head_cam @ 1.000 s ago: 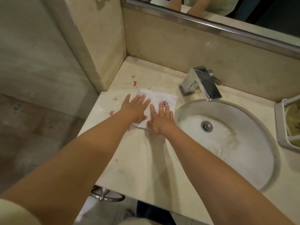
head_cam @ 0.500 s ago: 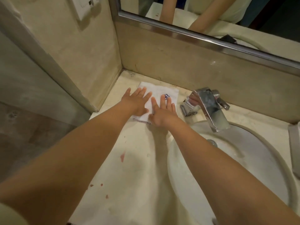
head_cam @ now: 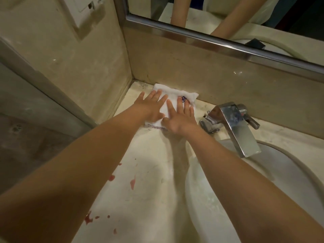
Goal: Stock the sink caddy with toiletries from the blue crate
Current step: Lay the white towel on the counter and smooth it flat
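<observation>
White cloth (head_cam: 168, 91), flat on counter (head_cam: 149, 155) under both palms. Left hand (head_cam: 150, 106) and right hand (head_cam: 180, 119) side by side, fingers straight, pressing it down; faucet (head_cam: 235, 123) just right of right hand

You have in view:

- One folded cloth (head_cam: 175, 93): white, with a small blue-violet embroidered motif near its right edge and a thin line of purplish stitching along the edge nearest you.
- One countertop (head_cam: 145, 172): cream stone, faintly veined, spotted with red and pink stains.
- One faucet (head_cam: 240, 130): bright chrome.
- One sink basin (head_cam: 263, 181): dull white.
- One backsplash (head_cam: 192, 71): mottled beige.
- One mirror frame (head_cam: 210, 41): brushed silver.
</observation>
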`<state>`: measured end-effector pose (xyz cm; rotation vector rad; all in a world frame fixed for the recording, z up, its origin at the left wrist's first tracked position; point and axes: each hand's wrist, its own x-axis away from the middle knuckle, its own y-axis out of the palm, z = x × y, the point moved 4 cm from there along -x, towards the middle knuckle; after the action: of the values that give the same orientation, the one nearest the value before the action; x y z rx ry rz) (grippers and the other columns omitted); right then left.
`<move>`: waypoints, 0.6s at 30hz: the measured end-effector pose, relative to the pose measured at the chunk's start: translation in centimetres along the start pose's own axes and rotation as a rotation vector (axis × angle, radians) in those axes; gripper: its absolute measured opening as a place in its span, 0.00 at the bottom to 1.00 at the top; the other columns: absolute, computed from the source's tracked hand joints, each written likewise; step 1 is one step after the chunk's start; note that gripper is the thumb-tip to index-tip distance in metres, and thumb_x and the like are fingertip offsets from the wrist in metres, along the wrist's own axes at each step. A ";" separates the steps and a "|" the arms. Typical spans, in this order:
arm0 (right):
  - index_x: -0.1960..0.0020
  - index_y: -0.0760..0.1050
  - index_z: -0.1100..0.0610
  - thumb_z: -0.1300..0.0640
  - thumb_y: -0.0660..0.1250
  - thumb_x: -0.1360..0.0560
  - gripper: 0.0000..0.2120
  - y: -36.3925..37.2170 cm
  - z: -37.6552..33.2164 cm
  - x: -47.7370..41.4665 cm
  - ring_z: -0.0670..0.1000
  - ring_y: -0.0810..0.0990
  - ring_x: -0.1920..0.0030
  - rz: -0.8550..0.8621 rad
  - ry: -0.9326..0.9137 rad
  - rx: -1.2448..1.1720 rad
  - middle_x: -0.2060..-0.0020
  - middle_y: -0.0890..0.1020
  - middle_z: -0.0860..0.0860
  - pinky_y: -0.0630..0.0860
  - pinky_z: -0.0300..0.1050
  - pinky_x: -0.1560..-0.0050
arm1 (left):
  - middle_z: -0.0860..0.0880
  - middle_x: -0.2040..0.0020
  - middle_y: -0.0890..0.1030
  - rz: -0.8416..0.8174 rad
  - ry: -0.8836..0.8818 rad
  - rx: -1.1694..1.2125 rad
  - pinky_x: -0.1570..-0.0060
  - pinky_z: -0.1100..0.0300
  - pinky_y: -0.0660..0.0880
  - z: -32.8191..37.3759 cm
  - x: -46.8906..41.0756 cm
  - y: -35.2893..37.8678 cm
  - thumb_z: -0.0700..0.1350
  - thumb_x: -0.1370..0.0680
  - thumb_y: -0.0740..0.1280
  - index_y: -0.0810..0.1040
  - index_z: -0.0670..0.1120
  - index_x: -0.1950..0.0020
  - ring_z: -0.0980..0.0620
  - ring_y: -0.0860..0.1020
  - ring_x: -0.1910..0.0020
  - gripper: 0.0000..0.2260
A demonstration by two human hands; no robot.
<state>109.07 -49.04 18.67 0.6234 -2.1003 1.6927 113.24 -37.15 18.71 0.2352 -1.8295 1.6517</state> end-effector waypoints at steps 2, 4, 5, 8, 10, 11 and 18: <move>0.21 0.35 0.45 0.40 0.49 0.19 0.33 0.1 -0.1 0.1 0.57 0.27 0.25 0.019 0.003 0.014 0.23 0.30 0.54 0.31 0.54 0.25 | 0.48 0.22 0.33 0.007 -0.007 -0.014 0.26 0.44 0.38 0.1 0.1 0.0 0.59 0.18 0.52 0.34 0.51 0.22 0.49 0.35 0.23 0.34; 0.21 0.35 0.45 0.40 0.48 0.19 0.33 0.2 -0.1 0.3 0.57 0.28 0.24 0.033 0.007 0.036 0.23 0.31 0.54 0.31 0.54 0.25 | 0.48 0.21 0.34 0.010 -0.017 -0.032 0.26 0.44 0.38 0.4 0.3 0.1 0.59 0.17 0.52 0.34 0.51 0.22 0.49 0.35 0.23 0.33; 0.21 0.35 0.46 0.40 0.47 0.19 0.32 0.3 -0.2 0.4 0.57 0.28 0.24 0.036 0.010 0.047 0.23 0.31 0.54 0.32 0.55 0.25 | 0.48 0.21 0.34 0.009 -0.023 -0.038 0.25 0.44 0.38 0.5 0.5 0.3 0.58 0.17 0.51 0.34 0.51 0.22 0.49 0.35 0.23 0.33; 0.21 0.36 0.46 0.40 0.45 0.18 0.31 0.9 -0.6 1.2 0.57 0.29 0.24 0.042 0.020 0.053 0.23 0.32 0.54 0.33 0.55 0.24 | 0.48 0.22 0.34 0.000 -0.046 -0.048 0.25 0.45 0.38 0.6 1.4 0.8 0.58 0.17 0.50 0.34 0.51 0.22 0.49 0.35 0.22 0.32; 0.21 0.36 0.45 0.40 0.45 0.18 0.31 1.5 -1.0 2.1 0.57 0.29 0.24 0.042 0.019 0.048 0.23 0.32 0.54 0.33 0.54 0.24 | 0.47 0.22 0.33 -0.011 -0.062 -0.051 0.25 0.45 0.37 0.7 2.5 1.4 0.59 0.17 0.50 0.33 0.51 0.22 0.49 0.36 0.22 0.32; 0.21 0.36 0.45 0.40 0.44 0.18 0.30 1.9 -1.2 2.7 0.57 0.29 0.24 0.040 0.015 0.053 0.23 0.32 0.54 0.33 0.54 0.24 | 0.47 0.22 0.33 -0.014 -0.071 -0.054 0.25 0.45 0.38 0.7 3.1 1.8 0.59 0.17 0.49 0.33 0.51 0.22 0.48 0.36 0.22 0.32; 0.21 0.35 0.45 0.41 0.46 0.18 0.31 5.0 -3.2 7.8 0.56 0.29 0.24 -0.006 -0.034 0.071 0.23 0.31 0.53 0.34 0.54 0.24 | 0.47 0.22 0.34 -0.014 -0.121 -0.042 0.26 0.45 0.38 1.1 8.8 5.8 0.59 0.17 0.49 0.33 0.51 0.22 0.48 0.36 0.22 0.32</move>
<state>99.86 -45.88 19.52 0.6838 -2.0661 1.7722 102.94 -34.58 18.99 0.3359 -1.9457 1.6184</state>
